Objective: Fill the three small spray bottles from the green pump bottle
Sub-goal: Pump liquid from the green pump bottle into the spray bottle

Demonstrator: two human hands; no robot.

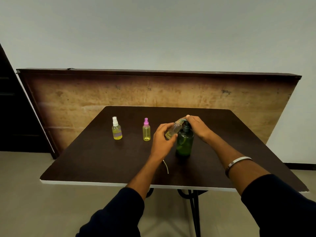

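The green pump bottle [185, 142] stands upright on the dark table [102, 159], right of centre. My right hand [196, 126] rests on its pump head, fingers over the spout. My left hand [162, 139] grips a clear uncapped small bottle [174, 130], tilted with its mouth up against the pump spout; a little yellowish liquid lies in its lower end. A spray bottle with a pink cap [146, 130] stands left of my hands. Farther left stands a spray bottle with a white cap [116, 129] holding yellow liquid.
A thin white dip tube [166, 167] lies on the table by my left forearm. A wooden board [85, 98] leans against the wall behind the table. The table's near edge [102, 182] is white; black folding legs show underneath.
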